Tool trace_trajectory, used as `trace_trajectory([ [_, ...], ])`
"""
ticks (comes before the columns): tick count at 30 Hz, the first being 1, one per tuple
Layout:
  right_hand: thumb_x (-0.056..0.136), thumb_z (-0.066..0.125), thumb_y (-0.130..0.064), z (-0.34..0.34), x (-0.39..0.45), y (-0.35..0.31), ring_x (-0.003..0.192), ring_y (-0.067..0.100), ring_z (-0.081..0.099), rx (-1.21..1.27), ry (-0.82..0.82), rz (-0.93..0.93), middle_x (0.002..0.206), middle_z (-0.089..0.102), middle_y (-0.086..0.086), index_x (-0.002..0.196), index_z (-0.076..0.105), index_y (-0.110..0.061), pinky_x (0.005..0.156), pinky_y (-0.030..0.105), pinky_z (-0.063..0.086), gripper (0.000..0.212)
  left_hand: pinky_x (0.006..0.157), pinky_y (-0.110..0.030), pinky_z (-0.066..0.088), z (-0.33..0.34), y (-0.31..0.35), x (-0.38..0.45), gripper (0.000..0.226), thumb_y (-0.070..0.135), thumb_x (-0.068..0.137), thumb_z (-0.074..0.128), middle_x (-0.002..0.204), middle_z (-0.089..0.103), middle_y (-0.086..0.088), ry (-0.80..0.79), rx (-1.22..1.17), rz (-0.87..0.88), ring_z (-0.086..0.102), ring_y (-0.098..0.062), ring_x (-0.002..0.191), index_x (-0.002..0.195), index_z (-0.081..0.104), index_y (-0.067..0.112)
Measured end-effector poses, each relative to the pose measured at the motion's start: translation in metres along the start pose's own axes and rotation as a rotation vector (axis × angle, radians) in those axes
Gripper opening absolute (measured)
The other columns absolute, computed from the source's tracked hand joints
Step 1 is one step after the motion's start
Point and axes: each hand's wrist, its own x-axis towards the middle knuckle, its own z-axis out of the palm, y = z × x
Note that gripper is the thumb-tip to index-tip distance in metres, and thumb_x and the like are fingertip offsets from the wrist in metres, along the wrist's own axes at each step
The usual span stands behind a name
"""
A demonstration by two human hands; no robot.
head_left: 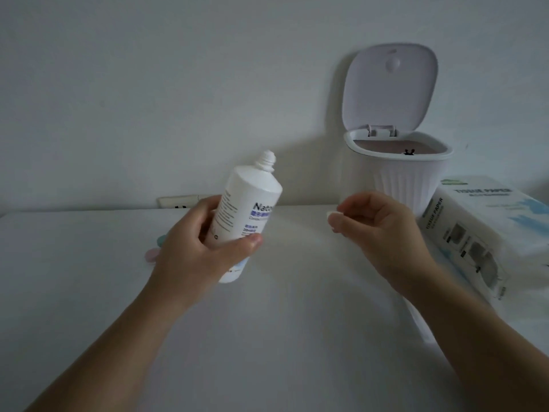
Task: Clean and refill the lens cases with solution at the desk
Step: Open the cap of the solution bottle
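We looked down on a white worktop (282, 337) set against a pale wall. At its far right stood a ribbed white bin (407, 182) with its lid (389, 87) flipped up, and just beside that a tissue paper box (487, 227). Our left hand (205, 245) held the solution bottle (246, 215) above the worktop, fingers wrapped round its body, the bottle tilted with its uncapped nozzle pointing up and to the right. Our right hand (383, 227) hovered near it, fingers curled narrow and pinching a small white cap (331, 216) (most likely the bottle's own). Behind the left hand, small pastel pieces (154, 248), green and pink, lay on the worktop; they may be the lens cases, but they were mostly hidden. We judged the step to be opening the bottle, before any filling. The next move would call for setting the cap aside and tipping the nozzle over a case.
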Motion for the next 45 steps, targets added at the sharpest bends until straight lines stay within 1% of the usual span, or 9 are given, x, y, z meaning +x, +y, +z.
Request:
trace_trajectory([
  [5,0.078,0.084,-0.014,0.002,0.002,0.006,0.074,0.019,0.072,-0.009,0.012,0.062,0.091,0.072,0.006,0.102,0.064,-0.022,0.066,0.042,0.064,0.033,0.060,-0.009,0.050,-0.002,-0.002,0.004,0.035,0.038,0.068,0.078,0.091,0.076,0.017,0.100,-0.127,-0.046,0.072,0.000,0.078,0.102,0.068,0.038],
  [10,0.076,0.084,-0.008,0.008,0.001,0.011,0.070,0.022,0.073,-0.023,-0.030,0.064,0.087,0.069,0.010,0.096,0.060,-0.019,0.057,0.031,0.059,0.033,0.060,-0.011,0.050,-0.006,-0.005,0.008,0.030,0.041,0.070,0.077,0.090,0.076,0.015,0.174,-0.220,-0.082,0.072,0.000,0.077,0.099,0.069,0.038],
  [17,0.078,0.081,-0.024,0.015,0.009,0.012,0.062,-0.004,0.059,-0.628,-0.160,-0.027,0.070,0.065,-0.013,0.081,0.066,-0.032,0.053,0.004,0.042,0.017,0.059,-0.010,0.049,-0.011,-0.003,0.007,0.031,0.026,0.078,0.081,0.087,0.076,0.016,0.208,-0.330,-0.145,0.070,0.002,0.075,0.105,0.067,0.027],
  [20,0.085,0.069,-0.024,0.024,0.018,0.010,0.074,0.008,0.060,-0.839,-0.293,-0.042,0.079,0.063,-0.013,0.092,0.068,-0.030,0.060,0.013,0.041,0.009,0.060,-0.014,0.051,-0.026,0.001,0.008,0.038,0.040,0.067,0.079,0.091,0.077,0.014,0.220,-0.329,-0.144,0.072,-0.001,0.079,0.102,0.068,0.034],
  [27,0.088,0.060,-0.023,0.046,0.029,0.015,0.086,0.015,0.058,-0.934,-0.320,0.008,0.100,0.063,-0.001,0.105,0.072,-0.021,0.076,0.024,0.042,0.021,0.057,-0.048,0.055,-0.077,-0.005,0.002,0.036,0.032,0.078,0.081,0.095,0.077,-0.014,0.170,-0.355,-0.184,0.076,-0.043,0.069,0.109,0.063,0.034],
  [29,0.087,0.059,-0.021,0.049,0.028,0.019,0.084,0.016,0.059,-0.919,-0.302,0.036,0.102,0.063,0.000,0.104,0.072,-0.022,0.074,0.024,0.044,0.021,0.055,-0.053,0.060,-0.085,-0.007,-0.003,0.031,0.031,0.076,0.081,0.088,0.079,-0.008,0.206,-0.347,-0.152,0.077,-0.036,0.068,0.103,0.066,0.034],
  [36,0.091,0.061,-0.021,0.053,0.024,0.030,0.087,0.021,0.059,-0.860,-0.235,0.047,0.105,0.064,0.007,0.102,0.072,-0.017,0.077,0.027,0.044,0.016,0.062,-0.036,0.064,-0.090,-0.027,-0.019,0.027,0.028,0.076,0.079,0.090,0.080,-0.003,0.255,-0.325,-0.138,0.079,-0.025,0.076,0.100,0.066,0.028],
  [41,0.089,0.068,-0.027,0.055,0.019,0.035,0.094,0.024,0.062,-0.798,-0.173,0.073,0.110,0.060,0.006,0.114,0.068,-0.019,0.082,0.026,0.044,0.026,0.056,-0.010,0.051,-0.094,-0.037,-0.021,0.037,0.033,0.072,0.078,0.089,0.076,0.018,0.355,-0.219,-0.172,0.071,0.003,0.076,0.105,0.064,0.025],
  [45,0.087,0.069,-0.030,0.054,0.020,0.033,0.085,0.017,0.054,-0.776,-0.166,0.090,0.102,0.052,0.000,0.122,0.063,-0.021,0.080,0.023,0.038,0.037,0.062,-0.018,0.050,-0.108,-0.045,-0.021,0.045,0.039,0.068,0.079,0.094,0.075,0.018,0.419,-0.137,-0.222,0.069,0.006,0.077,0.109,0.065,0.028],
])
